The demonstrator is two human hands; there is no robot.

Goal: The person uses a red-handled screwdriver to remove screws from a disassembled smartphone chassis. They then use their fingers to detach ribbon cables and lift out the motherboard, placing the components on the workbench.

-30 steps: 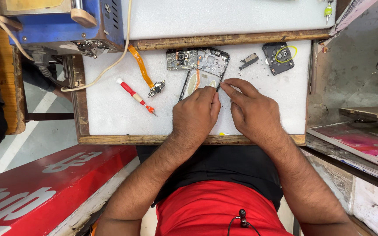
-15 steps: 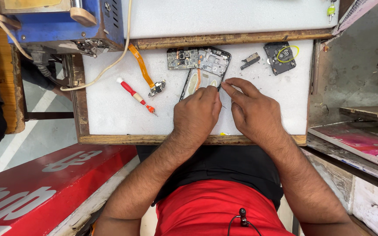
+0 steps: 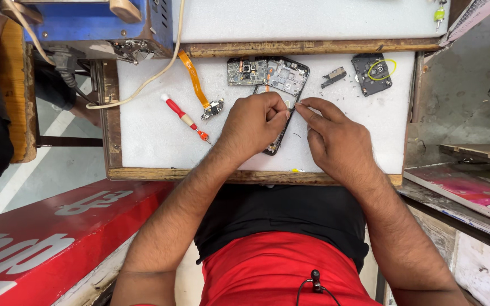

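Red-handled screwdriver [image 3: 184, 119] and orange flex cable [image 3: 195, 81] lie free toward the bench [image 3: 154, 141] left edge. Opened phone [image 3: 282, 90], back cover off, sits at the rear centre; circuit board [image 3: 247, 72] lifted out, frame not yet stripped, judging by parts inside. Left hand [image 3: 253, 126] curled, pressing on the phone. Right hand [image 3: 336, 139] pinches its edge; whether it holds anything I cannot tell. 2 loose parts near rear right corner.
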